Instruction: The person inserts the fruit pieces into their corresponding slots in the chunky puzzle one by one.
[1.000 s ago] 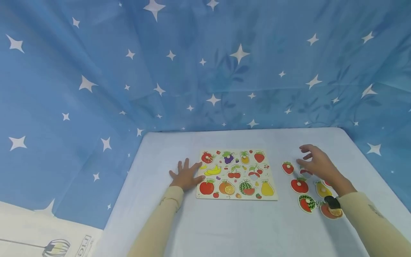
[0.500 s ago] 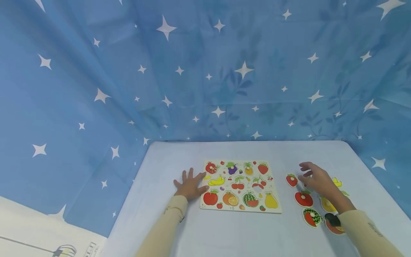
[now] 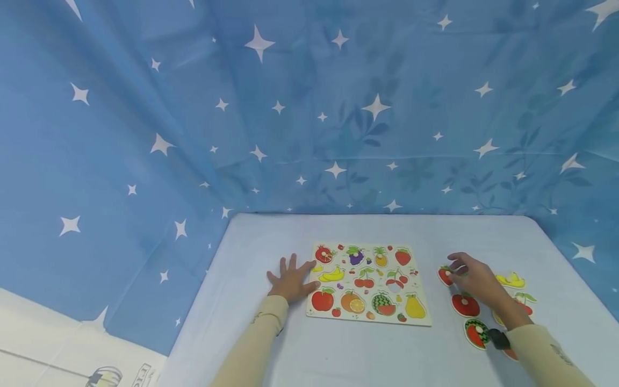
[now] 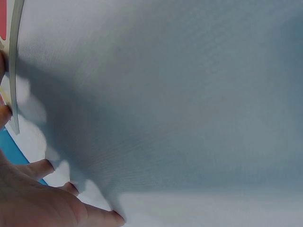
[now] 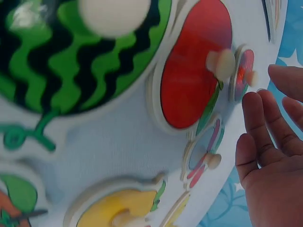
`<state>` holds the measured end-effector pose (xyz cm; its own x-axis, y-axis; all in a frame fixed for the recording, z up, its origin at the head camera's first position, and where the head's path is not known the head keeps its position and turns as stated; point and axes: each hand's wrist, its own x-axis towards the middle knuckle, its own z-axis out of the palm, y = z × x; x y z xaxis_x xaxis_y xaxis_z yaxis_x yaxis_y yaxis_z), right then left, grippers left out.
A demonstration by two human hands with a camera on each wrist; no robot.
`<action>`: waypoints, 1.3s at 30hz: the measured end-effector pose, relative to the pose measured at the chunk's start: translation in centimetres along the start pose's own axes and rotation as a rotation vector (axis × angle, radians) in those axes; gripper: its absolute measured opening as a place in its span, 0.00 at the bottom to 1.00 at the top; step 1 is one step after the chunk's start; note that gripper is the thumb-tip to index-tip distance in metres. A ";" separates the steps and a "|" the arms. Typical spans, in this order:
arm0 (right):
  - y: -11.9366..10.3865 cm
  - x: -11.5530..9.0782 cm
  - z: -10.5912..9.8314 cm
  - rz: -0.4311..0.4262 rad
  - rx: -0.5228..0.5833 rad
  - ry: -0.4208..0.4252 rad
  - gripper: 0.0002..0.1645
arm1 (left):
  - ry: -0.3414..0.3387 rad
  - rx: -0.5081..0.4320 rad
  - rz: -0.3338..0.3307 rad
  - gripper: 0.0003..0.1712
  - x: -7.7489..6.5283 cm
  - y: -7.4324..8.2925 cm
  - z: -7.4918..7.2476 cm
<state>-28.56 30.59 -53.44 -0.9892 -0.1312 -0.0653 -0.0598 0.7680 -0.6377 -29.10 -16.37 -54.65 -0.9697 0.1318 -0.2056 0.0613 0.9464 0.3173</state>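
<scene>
My left hand (image 3: pixel 292 283) lies with spread fingers at the left edge of a wooden fruit puzzle board (image 3: pixel 387 320). Its thumb and forefinger rest on that edge, while in the left wrist view the other fingers of the hand (image 4: pixel 38 201) are splayed on the tabletop. My right hand (image 3: pixel 476 279) hovers at the loose strawberry piece (image 3: pixel 442 277), fingertips close by its knob. In the right wrist view, the strawberry piece (image 5: pixel 245 64) stands just beyond slightly bent fingers (image 5: pixel 255 113), a small gap showing between knob and fingertips.
Around my right forearm lie more knobbed pieces: a red apple (image 3: pixel 463 307), a watermelon (image 3: pixel 473 336), bananas (image 3: pixel 512 280) and cherries (image 3: pixel 527 307). A pear piece (image 5: pixel 99 213) is partly hidden in the head view. Blue star-patterned cloth (image 3: pixel 309 134) hangs behind the white table (image 3: pixel 367 355).
My right hand has come nearer the strawberry piece, its fingertips now over the piece in the head view. The head view has tilted up; my left hand stays on the board edge.
</scene>
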 end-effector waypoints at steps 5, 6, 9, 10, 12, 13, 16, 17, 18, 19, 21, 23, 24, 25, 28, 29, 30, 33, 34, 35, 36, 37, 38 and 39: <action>0.1 0.6 0.7 0.024 -0.016 -0.007 0.30 | -0.006 0.002 -0.007 0.39 0.1 0.2 -0.2; 0.1 0.7 0.8 0.032 -0.021 -0.009 0.30 | -0.008 0.002 -0.009 0.39 0.1 0.2 -0.2; 0.2 1.0 1.1 0.037 -0.036 -0.008 0.28 | -0.017 0.007 -0.018 0.39 0.1 0.2 -0.2; 0.2 1.1 1.3 0.033 -0.040 -0.008 0.28 | -0.016 0.006 -0.022 0.39 0.1 0.1 -0.1; 0.3 1.3 1.4 0.020 -0.050 -0.008 0.27 | -0.018 0.008 -0.029 0.38 0.0 0.1 -0.1; 0.4 1.3 1.5 0.016 -0.056 -0.008 0.27 | -0.017 0.006 -0.027 0.38 0.0 0.1 -0.1; 0.7 1.3 1.6 0.017 -0.079 -0.002 0.26 | -0.017 -0.003 -0.012 0.38 0.0 0.2 -0.1; 0.8 1.4 1.6 0.020 -0.082 -0.003 0.26 | -0.019 -0.005 -0.009 0.38 0.0 0.2 -0.1; 0.8 1.4 1.6 0.022 -0.085 -0.008 0.27 | -0.021 -0.007 -0.006 0.38 0.0 0.3 -0.1; 0.8 1.4 1.6 0.024 -0.088 -0.011 0.27 | -0.025 -0.008 -0.007 0.38 0.0 0.3 -0.2; 0.8 1.6 1.6 0.021 -0.088 -0.013 0.27 | -0.021 -0.009 -0.009 0.38 -0.1 0.4 -0.3; 0.7 1.9 1.5 0.004 -0.085 -0.017 0.27 | -0.012 -0.007 -0.014 0.38 -0.1 0.4 -0.3; 0.6 2.1 1.5 -0.006 -0.085 -0.015 0.27 | -0.008 -0.004 -0.016 0.38 -0.1 0.4 -0.4; 0.5 2.3 1.6 -0.016 -0.083 -0.010 0.27 | -0.006 -0.001 -0.018 0.38 -0.1 0.4 -0.4; 0.1 2.9 1.8 -0.037 -0.075 -0.008 0.28 | -0.008 0.011 -0.028 0.39 -0.3 0.3 -0.5; 0.0 3.2 1.9 -0.037 -0.073 -0.008 0.28 | -0.011 0.016 -0.032 0.39 -0.3 0.3 -0.5; -0.3 3.4 2.0 -0.037 -0.070 -0.008 0.28 | -0.011 0.018 -0.032 0.39 -0.3 0.3 -0.6; -0.8 4.0 2.2 -0.039 -0.070 -0.009 0.28 | -0.017 0.030 -0.032 0.39 -0.2 0.4 -0.7; -1.0 4.2 2.2 -0.038 -0.068 -0.010 0.28 | -0.020 0.032 -0.032 0.39 -0.1 0.4 -0.7; -1.3 4.3 2.1 -0.043 -0.071 -0.008 0.28 | -0.022 0.034 -0.030 0.39 -0.1 0.5 -0.7; -1.5 4.5 2.1 -0.048 -0.072 -0.008 0.28 | -0.017 0.031 -0.026 0.39 -0.1 0.5 -0.7; -1.7 4.8 2.1 -0.050 -0.074 -0.008 0.28 | -0.019 0.032 -0.026 0.39 -0.1 0.6 -0.7; -2.0 5.0 2.1 -0.051 -0.076 -0.009 0.28 | -0.017 0.027 -0.025 0.39 -0.1 0.6 -0.6; -2.2 5.2 2.1 -0.054 -0.076 -0.010 0.28 | -0.021 0.026 -0.027 0.39 0.0 0.7 -0.6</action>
<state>-33.28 26.86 -53.97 -0.9830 -0.1793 -0.0401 -0.1231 0.8050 -0.5804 -29.15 -15.92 -53.91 -0.9659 0.1124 -0.2331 0.0420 0.9569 0.2873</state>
